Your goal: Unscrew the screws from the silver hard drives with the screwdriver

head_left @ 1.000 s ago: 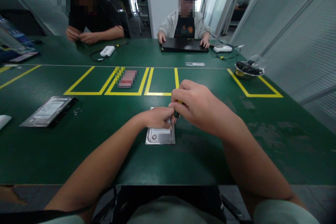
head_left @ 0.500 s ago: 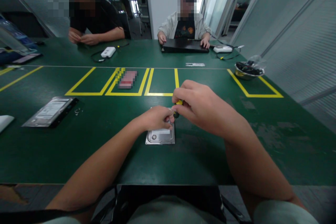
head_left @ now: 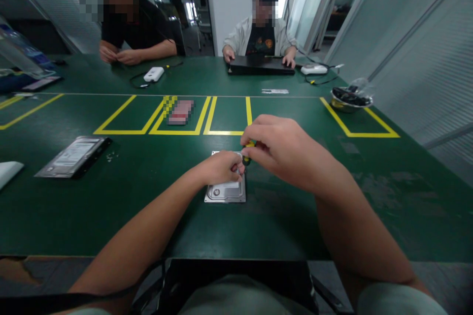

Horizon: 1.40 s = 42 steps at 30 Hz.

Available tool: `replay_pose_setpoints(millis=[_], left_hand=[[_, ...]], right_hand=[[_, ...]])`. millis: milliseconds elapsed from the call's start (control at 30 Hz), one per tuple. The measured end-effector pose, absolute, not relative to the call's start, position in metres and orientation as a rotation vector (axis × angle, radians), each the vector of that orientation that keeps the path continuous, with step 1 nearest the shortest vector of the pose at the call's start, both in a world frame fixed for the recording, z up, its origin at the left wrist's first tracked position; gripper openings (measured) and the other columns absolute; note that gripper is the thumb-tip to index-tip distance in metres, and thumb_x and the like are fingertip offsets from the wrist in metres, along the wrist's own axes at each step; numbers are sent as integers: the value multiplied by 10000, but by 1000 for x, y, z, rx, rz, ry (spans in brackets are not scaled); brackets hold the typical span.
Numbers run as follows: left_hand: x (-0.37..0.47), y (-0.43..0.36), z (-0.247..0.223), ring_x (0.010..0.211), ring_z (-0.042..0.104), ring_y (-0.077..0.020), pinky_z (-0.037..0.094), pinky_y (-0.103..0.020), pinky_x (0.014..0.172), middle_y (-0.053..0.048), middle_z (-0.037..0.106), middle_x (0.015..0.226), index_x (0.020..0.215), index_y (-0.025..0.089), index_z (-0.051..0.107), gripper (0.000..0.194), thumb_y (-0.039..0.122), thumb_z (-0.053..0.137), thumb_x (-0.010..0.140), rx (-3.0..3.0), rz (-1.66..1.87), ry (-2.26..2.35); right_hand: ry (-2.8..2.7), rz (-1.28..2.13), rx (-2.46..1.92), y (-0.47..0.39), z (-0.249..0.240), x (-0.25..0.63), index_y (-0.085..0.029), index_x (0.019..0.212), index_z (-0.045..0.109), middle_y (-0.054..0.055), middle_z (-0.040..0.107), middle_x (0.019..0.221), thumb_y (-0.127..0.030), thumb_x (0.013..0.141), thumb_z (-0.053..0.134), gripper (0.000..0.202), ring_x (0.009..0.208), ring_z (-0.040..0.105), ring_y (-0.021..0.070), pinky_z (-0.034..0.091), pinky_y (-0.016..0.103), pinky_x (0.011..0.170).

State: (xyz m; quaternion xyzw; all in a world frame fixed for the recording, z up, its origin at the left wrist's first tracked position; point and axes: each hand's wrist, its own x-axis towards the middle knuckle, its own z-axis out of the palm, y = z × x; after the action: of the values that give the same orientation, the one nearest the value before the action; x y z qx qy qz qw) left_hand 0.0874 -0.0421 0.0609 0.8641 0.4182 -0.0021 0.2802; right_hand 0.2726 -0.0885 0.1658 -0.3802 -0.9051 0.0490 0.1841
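Yellow-and-black tool [head_left: 250, 144], pinched by the right hand [head_left: 275, 141], may slip if tilted, scratching the metal drive [head_left: 229, 193]; left hand [head_left: 220, 167] grip: cannot tell.

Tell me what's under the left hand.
Under the left hand is a silver hard drive, on the green table. Its near end shows, with part of a white label. The drive's middle is covered, so details there can't be seen.

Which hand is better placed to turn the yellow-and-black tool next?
Right, most likely: the right hand pinches the tool near the right edge of the metal drive. The left hand lies over the drive, seemingly steadying it.
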Motion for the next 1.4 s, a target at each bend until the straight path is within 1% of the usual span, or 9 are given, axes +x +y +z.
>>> replay_pose_setpoints(millis=[167, 367, 533, 700, 833, 1033, 1133, 1300, 1400], left_hand=[[87, -41, 58, 651, 502, -150, 318, -284, 574, -15, 598, 769, 851, 176, 641, 160, 291, 635, 740, 2307, 10, 1104], [86, -38, 58, 670, 513, -156, 313, -283, 580, -15, 598, 761, 831, 179, 627, 155, 313, 640, 754, 2313, -19, 1065], [86, -38, 60, 650, 508, -153, 297, -286, 574, -9, 592, 732, 767, 181, 607, 146, 319, 650, 744, 2330, -23, 1085], [87, -38, 59, 674, 528, -160, 318, -279, 588, -8, 595, 731, 776, 183, 599, 156, 325, 653, 745, 2354, -44, 1123], [85, -38, 58, 696, 531, -157, 322, -277, 599, -8, 603, 762, 776, 181, 576, 149, 316, 637, 756, 2358, -41, 1088], [85, -38, 56, 691, 512, -146, 313, -277, 596, -17, 610, 811, 823, 173, 568, 141, 290, 615, 760, 2351, -32, 1063], [85, -38, 57, 692, 513, -151, 309, -282, 600, -15, 606, 795, 839, 178, 600, 145, 298, 621, 760, 2348, -39, 1065], [85, -39, 59, 692, 515, -161, 301, -282, 590, -7, 596, 768, 862, 192, 631, 161, 312, 635, 755, 2359, -15, 1070], [85, -38, 58, 671, 513, -157, 301, -280, 584, -5, 594, 749, 856, 192, 640, 165, 320, 642, 753, 2354, -18, 1082]], right_hand=[[-2513, 135, -1103, -88, 164, 270, -160, 823, 657, 46, 555, 818, -211, 922, 526, 172, 753, 490, 151, 310, 262, 660], [-2500, 152, -1104, -85, 161, 272, -131, 966, 664, 68, 627, 901, -156, 871, 541, 158, 820, 537, 168, 355, 274, 740], [-2476, 107, -1120, -83, 160, 271, -129, 940, 705, 98, 648, 938, -143, 869, 511, 207, 882, 561, 195, 375, 290, 774], [-2462, 118, -1211, -82, 161, 268, -135, 977, 717, 97, 666, 931, -131, 855, 507, 244, 854, 574, 196, 376, 296, 763], [-2460, 122, -1137, -80, 157, 268, -130, 991, 703, 86, 659, 929, -85, 819, 504, 267, 858, 566, 185, 371, 282, 773], [-2430, 162, -1092, -79, 154, 266, -160, 903, 663, 61, 602, 895, -233, 870, 575, 120, 819, 534, 173, 353, 272, 734], [-2422, 150, -1155, -79, 153, 265, -170, 875, 649, 62, 590, 905, -206, 879, 544, 111, 800, 524, 171, 342, 275, 709], [-2432, 190, -1138, -79, 155, 267, -138, 1058, 632, 79, 654, 996, -111, 839, 534, 241, 888, 562, 187, 375, 285, 788], [-2434, 179, -1141, -78, 155, 268, -120, 1040, 658, 97, 654, 1002, -117, 844, 545, 226, 886, 565, 186, 385, 282, 789]])
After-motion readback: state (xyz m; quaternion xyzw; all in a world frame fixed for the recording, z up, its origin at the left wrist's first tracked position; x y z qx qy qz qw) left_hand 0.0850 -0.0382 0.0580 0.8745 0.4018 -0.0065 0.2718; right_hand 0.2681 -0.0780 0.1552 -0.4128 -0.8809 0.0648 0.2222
